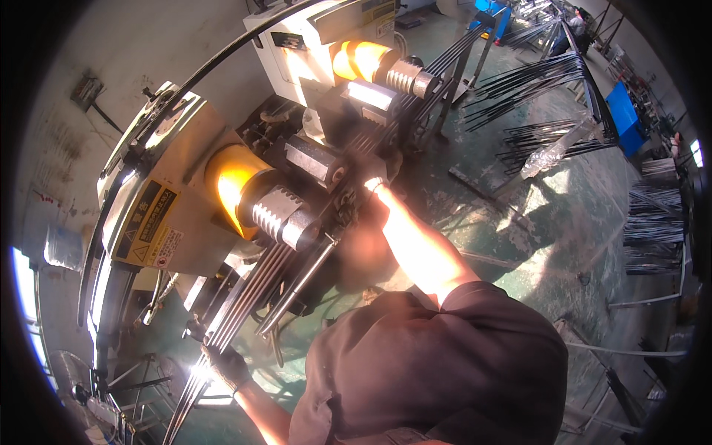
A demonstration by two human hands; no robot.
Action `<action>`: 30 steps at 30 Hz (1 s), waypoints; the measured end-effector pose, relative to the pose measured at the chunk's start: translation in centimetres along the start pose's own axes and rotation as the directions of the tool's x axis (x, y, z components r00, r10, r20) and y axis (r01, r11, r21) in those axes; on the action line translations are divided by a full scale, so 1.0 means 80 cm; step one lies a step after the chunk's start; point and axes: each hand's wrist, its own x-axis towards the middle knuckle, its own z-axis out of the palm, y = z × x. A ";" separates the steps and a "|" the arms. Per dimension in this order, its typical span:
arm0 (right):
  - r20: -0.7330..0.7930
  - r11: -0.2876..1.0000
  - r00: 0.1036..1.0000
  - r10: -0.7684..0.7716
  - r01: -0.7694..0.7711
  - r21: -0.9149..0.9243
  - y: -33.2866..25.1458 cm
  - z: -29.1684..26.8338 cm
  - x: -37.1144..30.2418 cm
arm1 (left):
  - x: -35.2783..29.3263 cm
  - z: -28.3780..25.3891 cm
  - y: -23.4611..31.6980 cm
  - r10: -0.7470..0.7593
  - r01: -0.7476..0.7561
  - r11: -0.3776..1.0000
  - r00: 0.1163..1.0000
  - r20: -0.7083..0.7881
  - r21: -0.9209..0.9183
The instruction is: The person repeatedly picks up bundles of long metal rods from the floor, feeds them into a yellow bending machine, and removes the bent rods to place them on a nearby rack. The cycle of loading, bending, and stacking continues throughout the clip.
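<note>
A bundle of long thin metal rods (256,293) runs slantwise past a machine with grooved metal rollers. My left hand (228,367), in a dark glove, is at the lower left with its fingers closed around the edge of the bundle. Stretched forward, my right hand (367,169) is also in a dark glove and is beside the rods between the two roller heads. Shadow and blur hide its fingers, so I cannot tell what it grips. The nearer grooved roller (285,216) sits on a yellow collar (236,185), left of my right forearm.
A second grooved roller (411,78) stands farther along the machine. Stacks of dark rods (526,78) lie on racks at the upper right, near a blue panel (625,119). A person (578,26) is far off at the top right. A metal bar (300,282) juts out near my body.
</note>
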 end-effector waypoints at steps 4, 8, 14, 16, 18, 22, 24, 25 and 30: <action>0.039 0.986 0.997 0.068 -0.073 0.147 -0.004 0.005 0.008 | -0.019 0.053 0.014 0.186 -0.262 0.758 0.965 0.188 0.597; 0.010 0.777 0.978 0.207 -0.171 0.606 -0.020 -0.001 0.022 | -0.024 0.076 0.025 0.166 -0.219 0.874 0.974 0.157 0.433; -0.080 0.641 0.961 0.265 -0.114 0.759 -0.030 0.008 0.011 | -0.015 0.037 0.065 -0.148 0.146 0.966 0.989 0.008 -0.211; -0.047 0.826 0.988 0.147 -0.097 0.556 -0.001 0.008 0.015 | 0.001 -0.008 0.011 0.300 -0.341 0.877 0.939 0.167 0.338; -0.036 0.924 0.992 0.118 -0.097 0.370 0.010 0.014 0.010 | -0.003 0.005 0.002 0.194 -0.209 0.945 0.977 0.084 0.251; -0.053 0.941 0.983 0.177 -0.153 0.300 -0.013 0.005 0.008 | -0.024 0.075 0.020 0.056 -0.092 0.931 0.992 0.109 0.354; -0.057 0.836 0.976 0.212 -0.151 0.528 -0.049 -0.005 0.001 | -0.032 0.101 0.038 0.161 -0.357 0.627 0.929 0.333 0.692; -0.061 0.712 0.961 0.268 -0.155 0.685 -0.057 -0.009 0.009 | -0.035 0.117 0.048 0.170 -0.457 0.445 0.887 0.429 0.770; -0.191 0.705 0.918 0.347 -0.121 0.699 -0.059 -0.035 0.033 | -0.050 0.138 0.092 0.022 -0.341 0.554 0.918 0.396 0.760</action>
